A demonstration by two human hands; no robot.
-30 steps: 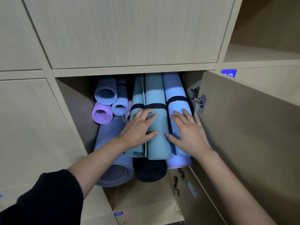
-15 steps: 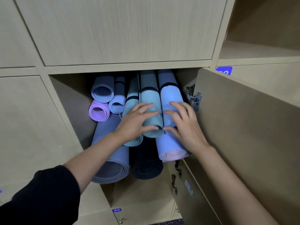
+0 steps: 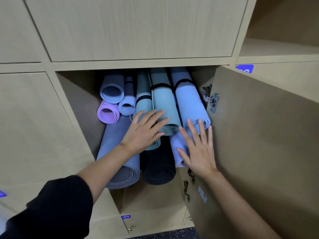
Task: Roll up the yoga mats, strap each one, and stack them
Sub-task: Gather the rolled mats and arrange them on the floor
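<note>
Nine rolled mats are lying stacked in one open cupboard cell, mid-frame. The left hand, fingers straight, is pressing two teal mats. The right hand, fingers spread wide, is touching the light blue mat. One open door is crowding the right side, its hinge sitting just beside that mat.

Teal mat: far end hidden

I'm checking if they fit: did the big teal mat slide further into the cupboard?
Yes. The teal mat went deeper: its black strap, level with the door hinge before, now sits farther in than it.
</note>
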